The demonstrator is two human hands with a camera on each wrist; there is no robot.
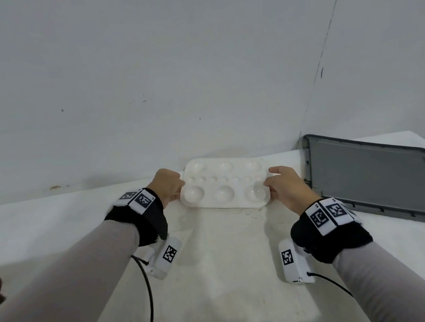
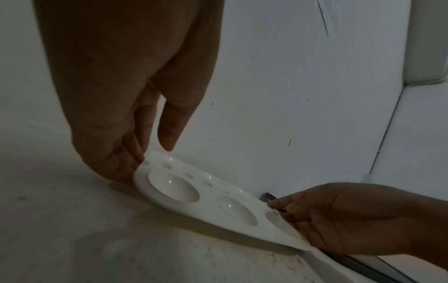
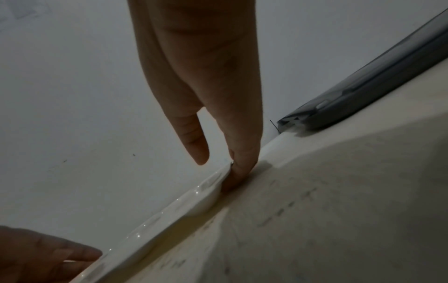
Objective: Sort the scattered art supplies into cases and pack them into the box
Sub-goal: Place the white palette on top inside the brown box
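White plastic paint palette [image 1: 224, 184], rectangular with rounded corners and round wells of two sizes, sits at the far edge of the white table [image 1: 224, 283], close against the pale wall [image 1: 165, 71]. In the left wrist view its left end is raised off the surface, the palette tilted. The left hand [image 1: 167, 185] holds the left short edge, fingers curled under the rim and thumb above it. The right hand [image 1: 288, 186] grips the right short edge, fingertips [image 3: 238, 172] pressed against the rim at table level, thumb over the top. Grey flat plastic lid [image 1: 379, 180] with raised border lies on the table just right of the palette, well clear of the left hand. Both wrists carry black bands with printed markers.
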